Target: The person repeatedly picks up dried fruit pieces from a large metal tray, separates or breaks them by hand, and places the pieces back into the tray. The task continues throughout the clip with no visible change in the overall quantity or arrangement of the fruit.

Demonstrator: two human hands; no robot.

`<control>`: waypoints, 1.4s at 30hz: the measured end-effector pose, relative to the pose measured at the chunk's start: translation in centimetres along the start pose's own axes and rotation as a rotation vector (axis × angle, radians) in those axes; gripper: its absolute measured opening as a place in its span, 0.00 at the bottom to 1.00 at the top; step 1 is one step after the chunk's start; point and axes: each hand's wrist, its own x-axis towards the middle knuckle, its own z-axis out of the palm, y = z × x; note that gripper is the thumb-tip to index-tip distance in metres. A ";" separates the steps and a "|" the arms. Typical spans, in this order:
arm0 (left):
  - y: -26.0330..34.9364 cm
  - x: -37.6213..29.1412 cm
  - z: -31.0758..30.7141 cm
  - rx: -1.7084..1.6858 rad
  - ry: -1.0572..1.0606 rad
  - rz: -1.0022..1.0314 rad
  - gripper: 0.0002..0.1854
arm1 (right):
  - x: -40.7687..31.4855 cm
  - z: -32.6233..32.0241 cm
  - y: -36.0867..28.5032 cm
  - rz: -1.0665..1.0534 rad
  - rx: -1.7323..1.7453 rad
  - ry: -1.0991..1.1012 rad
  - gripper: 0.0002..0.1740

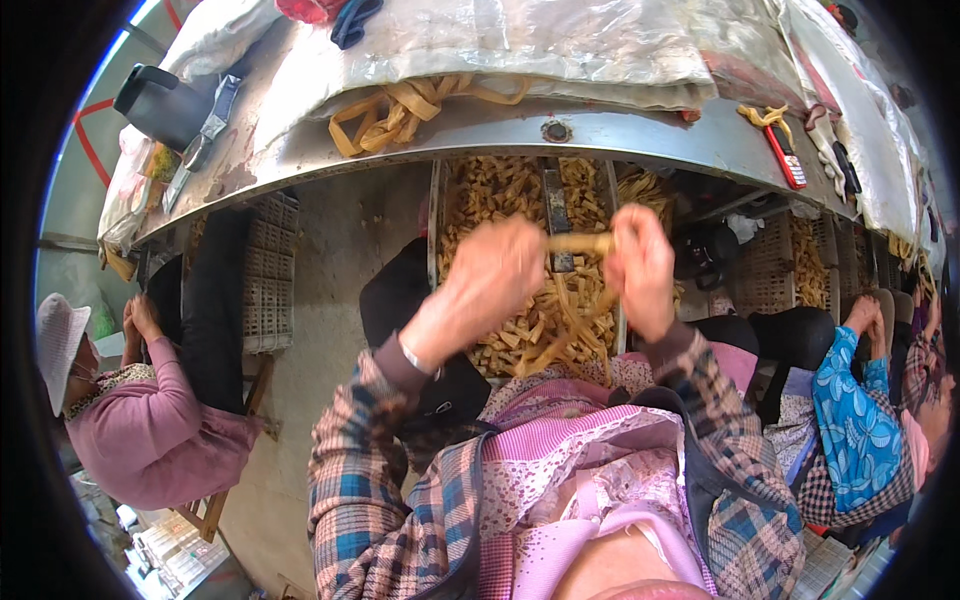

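My left hand (491, 262) and my right hand (641, 262) are raised over a crate (433, 225) between my knees. Stretched between them is a tan, ribbon-like strip (581, 243), gripped at both sides and blurred by motion. A loose length of similar strip hangs below my right hand. Many short, folded or knotted tan pieces (495, 184) fill the crate. A dark, worn metal bar (555, 202) runs from the table edge out over them. Longer strips (574, 330) lie across the near part of the heap, by my apron.
Ahead is a metal-edged table (480, 135) with a bundle of tan strips (405, 112) and white plastic-covered cloth (525, 49). A dark jug (161, 105) stands left; a red phone (784, 157) lies right. People sit on both sides (142, 442) (862, 427), near plastic crates (268, 270).
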 end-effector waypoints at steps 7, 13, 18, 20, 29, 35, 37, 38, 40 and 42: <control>0.2 -5.8 3.4 0.228 -0.014 -0.009 0.33 | -6.5 -2.8 12.6 0.229 -0.164 -0.140 0.11; 5.2 -7.5 -1.9 -0.550 -0.116 -0.288 0.10 | -6.0 -2.8 0.6 0.315 0.140 -0.277 0.09; 7.9 -7.5 -1.9 -0.247 -0.023 -0.209 0.30 | -8.1 -1.5 1.4 0.115 -0.138 -0.352 0.09; 8.6 -8.0 -0.2 -0.544 -0.282 -0.255 0.22 | -9.6 -1.4 5.1 0.064 -0.133 -0.422 0.10; 7.2 -12.4 -3.3 -1.164 -0.311 -0.727 0.12 | -10.0 -2.9 -2.3 0.151 -0.365 -0.657 0.14; 10.3 -7.0 -4.2 -1.749 -0.076 -0.240 0.08 | -11.6 -2.0 1.4 -0.057 -0.633 -0.574 0.12; 7.9 -8.1 -1.7 -0.846 -0.100 0.013 0.06 | -11.7 -0.5 -0.5 -0.216 -0.481 -0.350 0.09; 8.4 -9.0 -1.3 -0.710 -0.204 0.000 0.04 | -10.8 -0.4 -1.2 -0.237 -0.433 -0.257 0.08; 9.8 -9.4 -1.6 -0.820 -0.419 -0.117 0.04 | -11.0 0.5 -4.0 0.010 -0.270 -0.270 0.10; 9.9 -9.6 -1.2 -1.157 -0.482 -0.272 0.05 | -11.3 -1.5 -1.4 0.089 -0.223 -0.577 0.17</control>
